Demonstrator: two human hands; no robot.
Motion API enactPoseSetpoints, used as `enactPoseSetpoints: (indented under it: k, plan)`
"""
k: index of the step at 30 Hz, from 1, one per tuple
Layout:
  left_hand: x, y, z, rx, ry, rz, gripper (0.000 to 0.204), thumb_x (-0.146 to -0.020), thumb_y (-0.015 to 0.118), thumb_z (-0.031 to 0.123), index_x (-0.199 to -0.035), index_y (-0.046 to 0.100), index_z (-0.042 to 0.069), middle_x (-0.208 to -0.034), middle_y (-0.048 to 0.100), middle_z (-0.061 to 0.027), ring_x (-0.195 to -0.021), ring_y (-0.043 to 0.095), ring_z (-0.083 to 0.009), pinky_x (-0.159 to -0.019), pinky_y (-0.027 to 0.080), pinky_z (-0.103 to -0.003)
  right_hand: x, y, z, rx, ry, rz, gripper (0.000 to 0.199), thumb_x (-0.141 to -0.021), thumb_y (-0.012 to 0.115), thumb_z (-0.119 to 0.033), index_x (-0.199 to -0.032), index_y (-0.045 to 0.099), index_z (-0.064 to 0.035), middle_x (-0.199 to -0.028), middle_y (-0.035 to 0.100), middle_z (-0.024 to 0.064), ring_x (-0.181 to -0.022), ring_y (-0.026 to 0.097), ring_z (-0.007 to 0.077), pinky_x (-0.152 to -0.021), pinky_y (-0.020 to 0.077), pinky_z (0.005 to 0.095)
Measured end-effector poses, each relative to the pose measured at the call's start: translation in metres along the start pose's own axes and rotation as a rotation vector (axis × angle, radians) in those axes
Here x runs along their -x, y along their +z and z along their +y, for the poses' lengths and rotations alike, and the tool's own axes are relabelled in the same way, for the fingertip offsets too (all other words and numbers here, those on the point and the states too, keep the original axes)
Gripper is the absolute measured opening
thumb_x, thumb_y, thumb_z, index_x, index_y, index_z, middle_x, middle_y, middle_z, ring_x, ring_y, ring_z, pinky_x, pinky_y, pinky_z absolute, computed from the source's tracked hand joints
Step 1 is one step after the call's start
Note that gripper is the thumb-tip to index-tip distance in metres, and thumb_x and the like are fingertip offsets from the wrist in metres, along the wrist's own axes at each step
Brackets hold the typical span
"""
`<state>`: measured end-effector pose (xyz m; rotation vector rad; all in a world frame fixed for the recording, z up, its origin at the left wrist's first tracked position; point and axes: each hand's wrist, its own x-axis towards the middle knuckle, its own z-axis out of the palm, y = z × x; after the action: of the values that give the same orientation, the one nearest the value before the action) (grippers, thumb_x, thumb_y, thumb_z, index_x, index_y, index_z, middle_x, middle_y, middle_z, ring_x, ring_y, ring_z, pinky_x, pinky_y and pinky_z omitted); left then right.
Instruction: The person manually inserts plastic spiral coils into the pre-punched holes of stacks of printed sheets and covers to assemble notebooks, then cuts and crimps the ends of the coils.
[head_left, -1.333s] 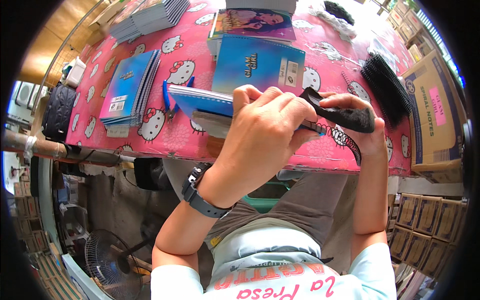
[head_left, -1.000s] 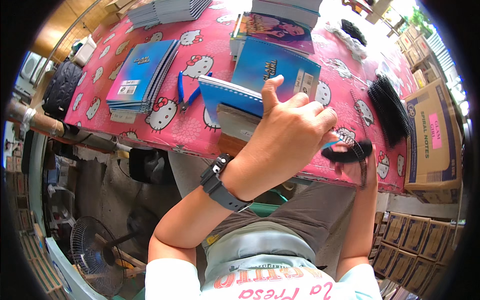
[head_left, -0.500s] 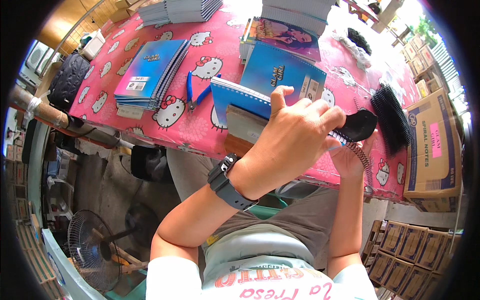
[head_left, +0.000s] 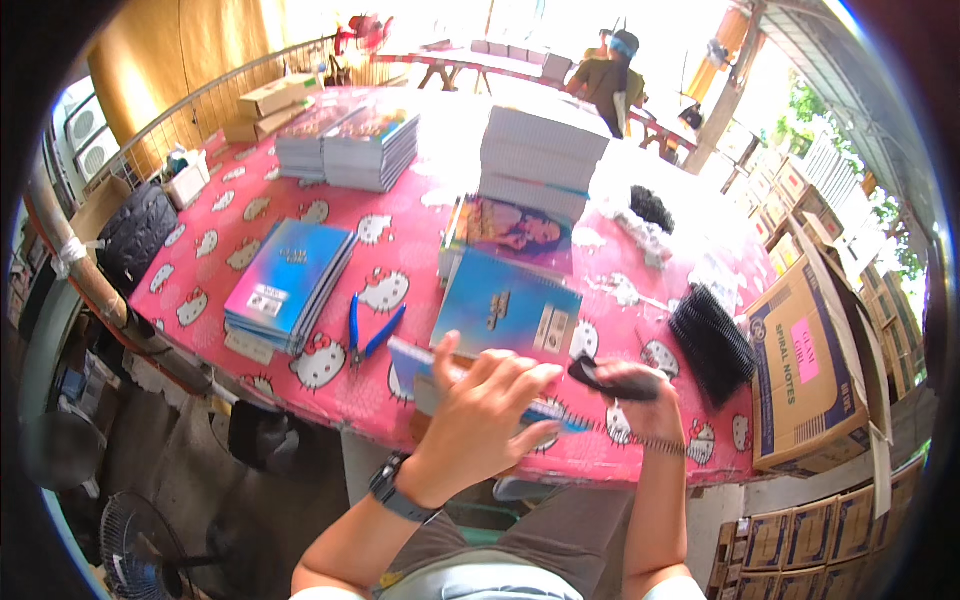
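My left hand point(head_left: 490, 400) is closed on a blue notebook point(head_left: 403, 366), held tilted at the table's near edge. A thin spiral binding coil point(head_left: 640, 437) runs along its right-hand edge and trails under my right hand point(head_left: 655, 398) toward the wrist. Across that hand's fingers lies a soft-looking black piece point(head_left: 605, 382); its kind is unclear, and the fingers curl around it. Just beyond, another blue notebook point(head_left: 505, 300) tops a pile. Blue-handled pliers point(head_left: 372, 335) lie spread on the tablecloth, left of my left hand.
Bound notebooks point(head_left: 290, 275) are stacked at left. Taller paper stacks point(head_left: 545, 150) stand farther back. Black coils point(head_left: 712, 345) lie at right beside a large carton point(head_left: 805, 365). A fan point(head_left: 145, 555) stands below left. Another person point(head_left: 610, 85) is in the background.
The view has tilted up, showing more of the far table and background. My right hand has swung outward from the notebook's edge, and the coil now stretches between them.
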<state>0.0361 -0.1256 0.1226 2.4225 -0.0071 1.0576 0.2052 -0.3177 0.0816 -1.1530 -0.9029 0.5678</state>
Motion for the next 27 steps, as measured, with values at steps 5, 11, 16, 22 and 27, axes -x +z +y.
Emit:
enactPoseSetpoints:
  k: [5,11,16,22,27]
  plan:
    - [0.014,-0.006,-0.015,-0.025,-0.036,-0.078,0.04,-0.068,0.079,0.028,-0.103,0.061,0.019,-0.085,0.061,0.006,-0.092,0.058,-0.0145,-0.107,0.013,-0.053,-0.012,0.03,-0.019,0.436,0.213,-0.09,0.06,-0.077,0.066,-0.055,-0.098,0.07,0.0015,-0.104,0.067,0.0139,-0.103,0.056,0.021,-0.087,0.0448,0.0339]
    - [0.012,-0.006,-0.018,0.058,-0.062,-0.106,0.054,-0.069,0.079,0.023,-0.116,0.055,0.017,-0.084,0.061,0.0068,-0.089,0.059,-0.0117,-0.107,0.013,-0.053,-0.022,0.032,-0.034,0.266,0.149,-0.199,0.08,-0.074,0.059,-0.068,-0.096,0.069,0.0083,-0.105,0.065,0.0226,-0.106,0.06,0.0251,-0.088,0.047,0.0347]
    - [0.017,-0.005,-0.021,0.084,-0.093,-0.109,0.064,-0.067,0.081,0.027,-0.122,0.052,0.015,-0.088,0.062,0.0048,-0.096,0.058,-0.0142,-0.108,0.011,-0.05,-0.024,0.036,-0.038,0.004,0.069,-0.231,0.07,-0.074,0.066,-0.061,-0.096,0.071,0.0046,-0.111,0.064,0.0191,-0.1,0.06,0.0261,-0.085,0.0469,0.036]
    - [0.023,-0.017,-0.03,0.167,-0.218,0.298,0.077,-0.07,0.082,0.022,-0.135,0.042,0.01,-0.134,0.044,-0.0078,-0.132,0.035,-0.0219,-0.11,0.016,-0.049,-0.038,0.033,-0.035,0.271,0.067,-0.158,0.054,-0.082,0.062,-0.05,-0.098,0.071,0.0015,-0.105,0.068,0.0158,-0.102,0.059,0.0248,-0.093,0.0432,0.0371]
    - [0.051,0.003,-0.065,0.875,-0.536,0.42,0.075,-0.073,0.079,0.007,-0.137,0.04,0.003,-0.131,0.048,-0.0117,-0.119,0.047,-0.0193,-0.102,0.038,-0.033,-0.043,0.05,-0.024,0.622,0.186,-0.13,0.055,-0.081,0.064,-0.05,-0.098,0.071,0.002,-0.106,0.067,0.0176,-0.098,0.061,0.0261,-0.088,0.0462,0.0394]
